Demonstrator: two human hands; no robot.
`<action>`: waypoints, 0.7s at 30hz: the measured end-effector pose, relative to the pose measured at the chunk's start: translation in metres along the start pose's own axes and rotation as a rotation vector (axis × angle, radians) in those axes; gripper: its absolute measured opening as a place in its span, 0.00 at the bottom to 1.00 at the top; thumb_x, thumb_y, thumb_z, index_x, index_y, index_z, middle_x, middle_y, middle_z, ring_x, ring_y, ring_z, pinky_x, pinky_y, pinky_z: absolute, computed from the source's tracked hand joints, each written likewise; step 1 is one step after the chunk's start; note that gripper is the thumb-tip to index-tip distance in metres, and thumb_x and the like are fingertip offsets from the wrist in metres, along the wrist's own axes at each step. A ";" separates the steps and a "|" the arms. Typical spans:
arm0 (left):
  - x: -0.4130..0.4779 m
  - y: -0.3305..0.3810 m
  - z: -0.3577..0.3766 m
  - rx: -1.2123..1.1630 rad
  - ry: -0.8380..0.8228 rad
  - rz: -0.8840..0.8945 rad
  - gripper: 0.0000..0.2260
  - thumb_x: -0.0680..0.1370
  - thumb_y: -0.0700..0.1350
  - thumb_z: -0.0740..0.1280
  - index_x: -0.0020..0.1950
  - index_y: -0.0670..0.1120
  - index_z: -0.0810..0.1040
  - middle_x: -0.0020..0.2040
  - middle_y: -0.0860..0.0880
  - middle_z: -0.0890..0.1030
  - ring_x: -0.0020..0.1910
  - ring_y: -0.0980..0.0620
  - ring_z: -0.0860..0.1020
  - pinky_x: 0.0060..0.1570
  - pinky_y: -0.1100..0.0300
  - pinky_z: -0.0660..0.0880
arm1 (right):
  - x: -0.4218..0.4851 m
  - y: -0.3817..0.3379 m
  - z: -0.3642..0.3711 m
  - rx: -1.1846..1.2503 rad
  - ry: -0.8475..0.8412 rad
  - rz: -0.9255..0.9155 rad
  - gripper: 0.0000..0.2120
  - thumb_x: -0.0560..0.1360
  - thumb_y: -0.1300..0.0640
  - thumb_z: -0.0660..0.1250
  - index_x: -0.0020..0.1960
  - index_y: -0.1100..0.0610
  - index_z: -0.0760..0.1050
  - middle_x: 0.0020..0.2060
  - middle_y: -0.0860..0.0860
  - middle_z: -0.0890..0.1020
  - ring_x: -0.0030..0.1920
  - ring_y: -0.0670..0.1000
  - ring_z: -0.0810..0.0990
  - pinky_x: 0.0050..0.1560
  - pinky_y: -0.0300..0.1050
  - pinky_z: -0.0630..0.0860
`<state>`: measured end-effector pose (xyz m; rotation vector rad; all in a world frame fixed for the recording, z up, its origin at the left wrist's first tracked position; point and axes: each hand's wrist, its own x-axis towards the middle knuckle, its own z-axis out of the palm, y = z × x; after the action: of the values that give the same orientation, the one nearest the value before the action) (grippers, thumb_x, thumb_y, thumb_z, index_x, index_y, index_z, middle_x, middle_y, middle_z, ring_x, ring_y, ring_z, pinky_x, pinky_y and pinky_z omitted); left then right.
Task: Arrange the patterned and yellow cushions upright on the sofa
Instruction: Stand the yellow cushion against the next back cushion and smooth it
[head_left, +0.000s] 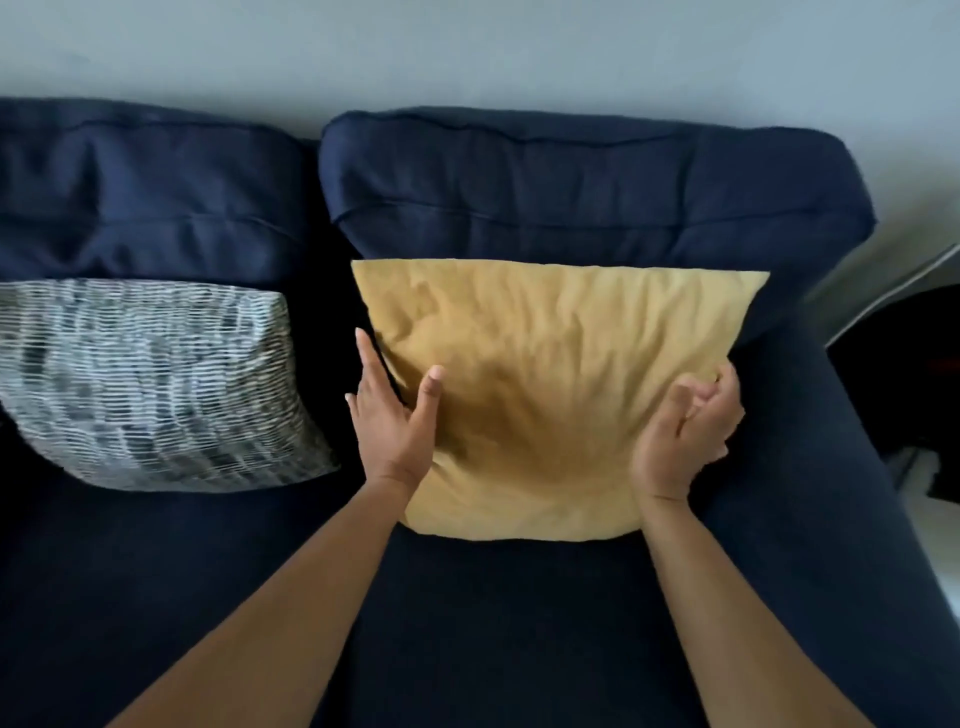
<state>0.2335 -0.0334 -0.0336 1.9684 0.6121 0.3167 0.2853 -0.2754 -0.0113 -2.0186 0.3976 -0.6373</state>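
Note:
A yellow cushion (550, 374) leans upright against the right back pillow of the navy sofa (571, 192). My left hand (395, 415) lies against its left edge, fingers spread, thumb on the front face. My right hand (685, 431) is at its right edge with fingers curled loosely, touching the fabric; a firm grip cannot be made out. A grey and white patterned cushion (156, 384) leans against the left back pillow, apart from both hands.
The sofa's right armrest (810, 467) runs along the right side of the seat. Beyond it stands a dark object (904, 374) on a pale floor. A grey wall (467, 52) rises behind the sofa.

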 end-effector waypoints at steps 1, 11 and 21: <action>0.001 0.001 0.008 -0.036 0.016 -0.025 0.45 0.74 0.74 0.58 0.82 0.59 0.41 0.80 0.50 0.64 0.78 0.47 0.62 0.77 0.38 0.54 | 0.016 0.013 -0.004 0.006 0.011 0.092 0.33 0.80 0.41 0.52 0.78 0.61 0.62 0.64 0.58 0.75 0.65 0.56 0.72 0.66 0.52 0.65; 0.008 0.015 0.059 -0.302 0.286 -0.037 0.45 0.73 0.66 0.71 0.82 0.63 0.47 0.45 0.80 0.76 0.42 0.80 0.75 0.40 0.82 0.68 | 0.063 0.057 0.018 0.213 -0.276 0.215 0.36 0.80 0.37 0.61 0.82 0.45 0.50 0.63 0.29 0.68 0.51 0.23 0.72 0.51 0.29 0.67; 0.013 0.001 0.056 -0.318 0.366 0.045 0.39 0.79 0.60 0.67 0.83 0.59 0.48 0.61 0.83 0.69 0.59 0.79 0.71 0.52 0.82 0.67 | 0.073 0.063 0.033 0.242 -0.129 0.016 0.27 0.83 0.48 0.59 0.77 0.60 0.61 0.58 0.34 0.73 0.52 0.25 0.74 0.48 0.21 0.68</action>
<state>0.2705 -0.0690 -0.0587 1.6298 0.7008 0.7665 0.3622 -0.3213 -0.0589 -1.8123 0.2467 -0.5160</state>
